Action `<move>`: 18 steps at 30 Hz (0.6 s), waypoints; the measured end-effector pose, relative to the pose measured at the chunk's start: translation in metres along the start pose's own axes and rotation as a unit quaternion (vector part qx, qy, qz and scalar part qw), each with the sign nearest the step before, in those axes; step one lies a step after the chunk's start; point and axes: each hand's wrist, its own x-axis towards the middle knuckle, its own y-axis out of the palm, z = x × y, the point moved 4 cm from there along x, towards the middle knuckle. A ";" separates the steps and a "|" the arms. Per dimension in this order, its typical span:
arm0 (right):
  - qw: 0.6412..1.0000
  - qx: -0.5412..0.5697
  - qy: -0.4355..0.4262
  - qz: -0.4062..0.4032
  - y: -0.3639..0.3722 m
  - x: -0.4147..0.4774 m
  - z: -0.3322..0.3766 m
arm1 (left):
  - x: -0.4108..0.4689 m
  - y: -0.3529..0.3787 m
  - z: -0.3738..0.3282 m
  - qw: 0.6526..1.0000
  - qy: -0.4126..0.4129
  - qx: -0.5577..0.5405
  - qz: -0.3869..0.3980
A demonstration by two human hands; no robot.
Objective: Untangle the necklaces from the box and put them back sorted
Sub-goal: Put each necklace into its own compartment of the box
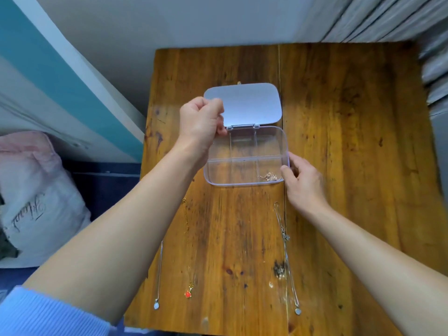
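box (247, 158) open; both hands grip its sides.

Clear box (247, 170); red pendant (188, 293); brown table (351, 141)

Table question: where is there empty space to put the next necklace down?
The table is bare right of the clear box and the right hand, and beyond the open lid. A free strip lies between the red-pendant necklace and the long silver one. The left edge is crowded.
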 end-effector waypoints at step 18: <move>0.999 -0.030 -0.020 0.034 -0.012 -0.019 -0.007 | -0.041 0.003 0.068 0.797 0.287 0.531 -0.012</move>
